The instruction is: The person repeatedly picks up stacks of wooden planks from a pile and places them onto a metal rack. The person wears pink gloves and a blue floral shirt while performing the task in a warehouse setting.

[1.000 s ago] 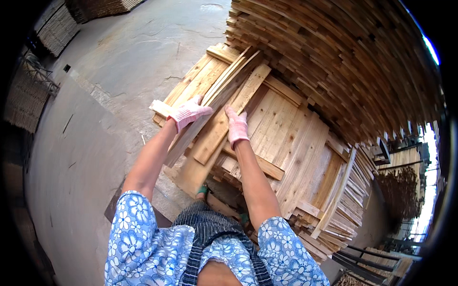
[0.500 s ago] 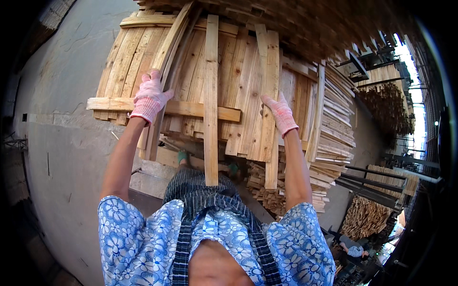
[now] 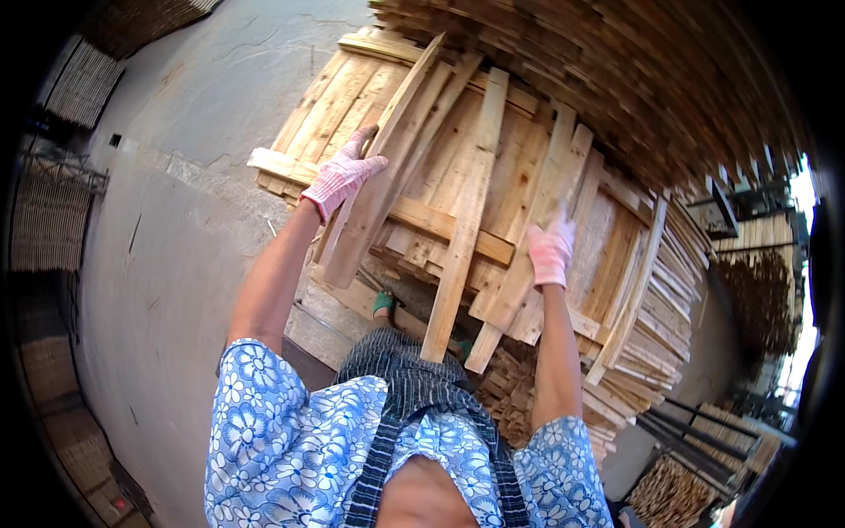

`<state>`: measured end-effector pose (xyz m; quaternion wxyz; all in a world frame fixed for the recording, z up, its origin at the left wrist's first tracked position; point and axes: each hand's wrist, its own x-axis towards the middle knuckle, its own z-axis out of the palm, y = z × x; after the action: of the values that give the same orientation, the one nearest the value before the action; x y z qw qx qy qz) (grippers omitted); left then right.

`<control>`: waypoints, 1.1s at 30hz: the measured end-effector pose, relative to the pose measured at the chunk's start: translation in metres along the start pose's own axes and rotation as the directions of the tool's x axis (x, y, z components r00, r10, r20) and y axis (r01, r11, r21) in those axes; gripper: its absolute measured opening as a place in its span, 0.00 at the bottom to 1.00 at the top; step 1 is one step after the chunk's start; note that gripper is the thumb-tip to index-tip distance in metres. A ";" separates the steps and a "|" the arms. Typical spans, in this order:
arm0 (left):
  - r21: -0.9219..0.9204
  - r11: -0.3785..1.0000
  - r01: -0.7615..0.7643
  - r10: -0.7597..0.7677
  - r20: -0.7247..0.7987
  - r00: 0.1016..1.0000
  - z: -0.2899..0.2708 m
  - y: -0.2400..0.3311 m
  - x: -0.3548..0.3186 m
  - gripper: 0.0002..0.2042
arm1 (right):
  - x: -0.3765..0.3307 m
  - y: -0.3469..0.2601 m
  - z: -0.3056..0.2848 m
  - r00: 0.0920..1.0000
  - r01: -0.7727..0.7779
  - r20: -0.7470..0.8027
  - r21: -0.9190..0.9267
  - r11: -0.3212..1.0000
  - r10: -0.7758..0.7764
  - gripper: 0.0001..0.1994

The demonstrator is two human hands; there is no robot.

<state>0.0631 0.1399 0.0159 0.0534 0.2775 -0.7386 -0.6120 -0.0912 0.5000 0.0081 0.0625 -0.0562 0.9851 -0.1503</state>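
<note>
My left hand (image 3: 345, 176), in a pink-and-white knit glove, is closed around the edge of a long wooden board (image 3: 407, 88) that stands tilted on the stack. Further boards lean beside it, their near ends jutting toward me. My right hand (image 3: 552, 251), gloved alike, is at the right edge of a wooden plank (image 3: 521, 280); its fingers are smeared by motion, so their grip is unclear. Between my hands a loose board (image 3: 468, 224) lies across a crosspiece (image 3: 453, 231) on top of the plank stack (image 3: 299, 123).
A tall pile of timber (image 3: 598, 62) rises along the far side. More boards (image 3: 651, 343) are stacked in layers at the right, above short wood pieces (image 3: 510, 387). Grey concrete floor (image 3: 176, 290) spreads to the left. Metal bars (image 3: 687, 440) stand at the lower right.
The view has turned, so the stack slants and sits further right. The boards by my left hand have spread apart. My right hand has shifted along its plank's edge.
</note>
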 end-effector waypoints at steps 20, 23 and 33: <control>-0.010 0.995 -0.103 0.096 -0.286 0.953 -0.053 -0.014 -0.086 0.38 | -0.063 -0.305 0.131 0.981 0.127 0.146 0.038 0.991 -0.131 0.36; -0.243 0.956 -0.163 0.100 -0.254 0.962 -0.059 -0.015 -0.109 0.37 | -0.055 -0.295 0.100 0.937 0.035 0.323 0.297 0.954 -0.135 0.42; -0.412 0.910 -0.037 0.025 -0.036 0.999 0.005 0.030 -0.124 0.35 | -0.042 -0.077 -0.044 0.938 0.153 0.022 0.868 0.472 -0.346 0.39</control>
<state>0.1553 0.2061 0.0749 0.1315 0.2573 -0.5962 -0.7490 -0.0488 0.4445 0.0773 0.1552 -0.1760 0.7512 -0.6170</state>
